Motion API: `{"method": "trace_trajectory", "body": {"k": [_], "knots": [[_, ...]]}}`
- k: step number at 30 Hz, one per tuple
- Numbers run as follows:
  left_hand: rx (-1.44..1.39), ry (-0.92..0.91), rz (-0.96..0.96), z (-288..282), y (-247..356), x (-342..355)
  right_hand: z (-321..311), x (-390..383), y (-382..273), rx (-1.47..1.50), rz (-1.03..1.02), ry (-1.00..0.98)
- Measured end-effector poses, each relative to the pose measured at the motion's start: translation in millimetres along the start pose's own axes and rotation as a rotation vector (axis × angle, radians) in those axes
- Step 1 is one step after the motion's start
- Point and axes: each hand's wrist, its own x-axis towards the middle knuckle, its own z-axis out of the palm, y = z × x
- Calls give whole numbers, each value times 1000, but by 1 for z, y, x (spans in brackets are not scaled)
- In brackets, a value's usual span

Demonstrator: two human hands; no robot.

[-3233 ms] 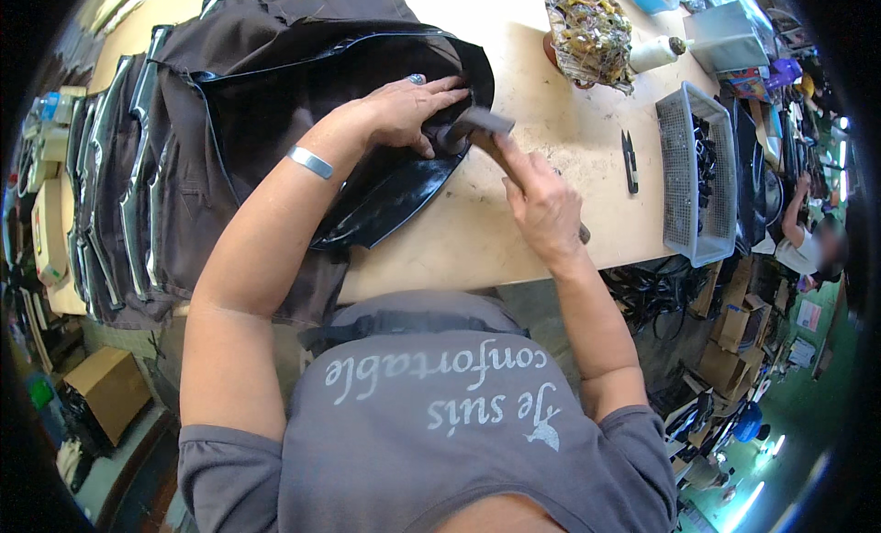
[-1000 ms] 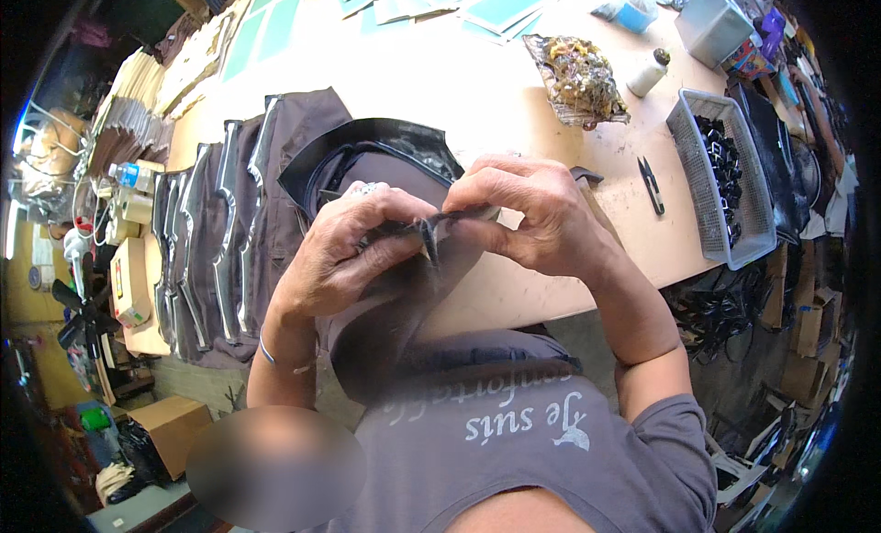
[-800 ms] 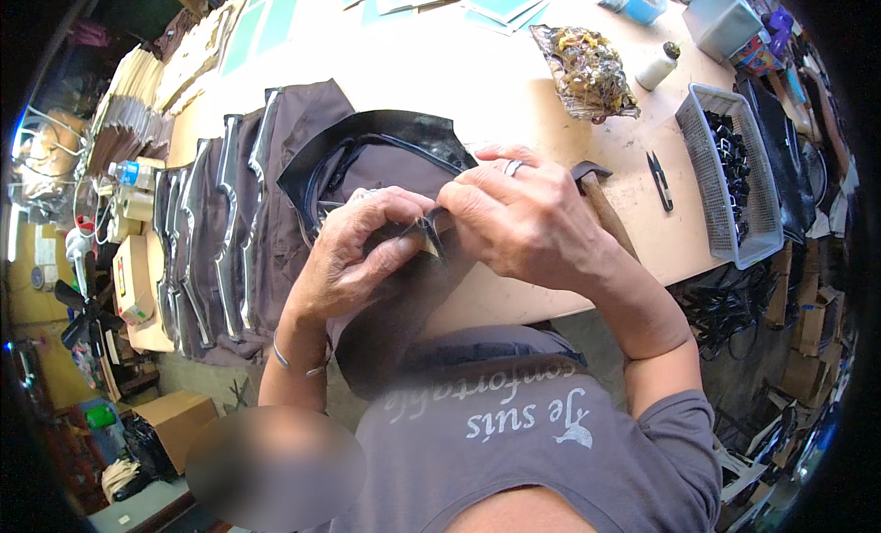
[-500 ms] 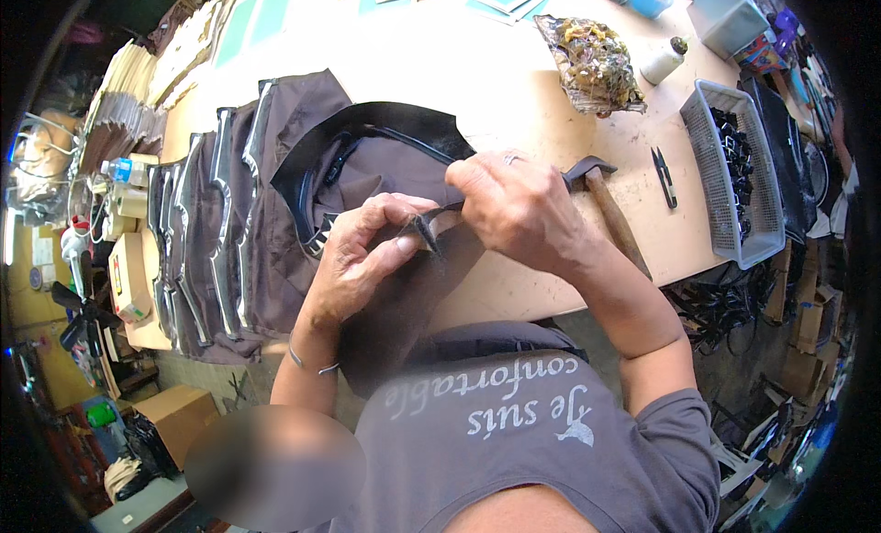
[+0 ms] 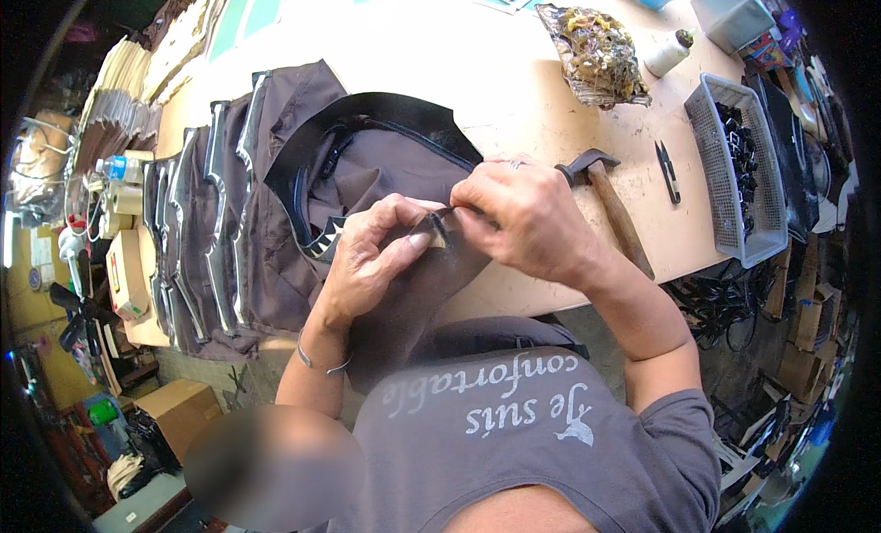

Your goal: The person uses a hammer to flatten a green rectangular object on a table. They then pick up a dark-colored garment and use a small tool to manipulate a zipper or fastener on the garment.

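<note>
- A pale wooden counter (image 5: pixel 514 92) carries a hammer (image 5: pixel 610 202) and a mesh basket (image 5: pixel 734 166).
- Left hand (image 5: pixel 372 258) and right hand (image 5: pixel 523 216) pinch the dark brown fabric piece (image 5: pixel 367 166) at the counter's near edge.

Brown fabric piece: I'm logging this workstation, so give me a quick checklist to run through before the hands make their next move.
1. Left hand grips fabric piece: ok.
2. Right hand pinches the same edge by the left fingertips: ok.
3. Hammer lies on the table, apart from both hands: ok.
4. Snips lie beside the basket, out of the way: ok.
5. Stack of brown pieces lies flat at the left: ok.
6. What is pinched between the fingertips: cannot tell.
</note>
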Motion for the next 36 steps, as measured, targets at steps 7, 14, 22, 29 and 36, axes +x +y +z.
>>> {"method": "trace_trajectory", "body": {"k": [7,14,22,29,36], "knots": [[115,-20,-26,-1,-6,2,9,-2,4,-210,-116,-63],[-354,8,-53,-1,-8,-7,-4,-9,7,356,123,52],[-303,17,-87,2,-9,-6,7,-11,13,-265,-265,41],[-324,17,-108,-5,-14,-4,13,-6,13,-112,-113,-9],[-454,29,-71,-1,-12,-5,9,-10,11,365,122,68]]}}
